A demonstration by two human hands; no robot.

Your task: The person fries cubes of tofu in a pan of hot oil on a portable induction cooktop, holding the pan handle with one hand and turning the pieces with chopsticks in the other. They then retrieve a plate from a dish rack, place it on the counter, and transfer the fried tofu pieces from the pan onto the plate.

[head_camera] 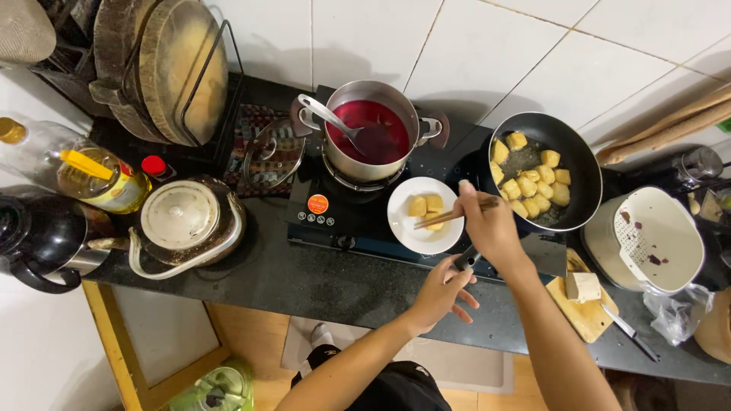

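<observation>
Setting: white tiled wall behind a dark speckled table, seen from above.
Stove: black two-burner gas cooker on the table, knobs at the front edge.
Left hand: left hand curled around the black pan handle at the front of the stove — fingers partly spread below it.
Right hand: right hand closed on a pair of wooden chopsticks, tips reaching over the white plate.
Frying pan: black frying pan on the right burner, holding golden fried tofu cubes in oil.
White plate: round white plate between pot and pan, resting on the stove top — a few fried tofu pieces lie on it.
Pot: steel pot on the left burner, filled with dark red liquid; a metal ladle leans in it.
Glass lid: glass lid lying just left of the pot.
Kettle: metal kettle with a pale lid, left of the stove.
Oil bottle: clear bottle of yellow oil, far left.
Cutting board: wooden cutting board right of the arms, carrying a white raw tofu block; a knife lies beside it.
White bowl: white strainer bowl, far right.
</observation>
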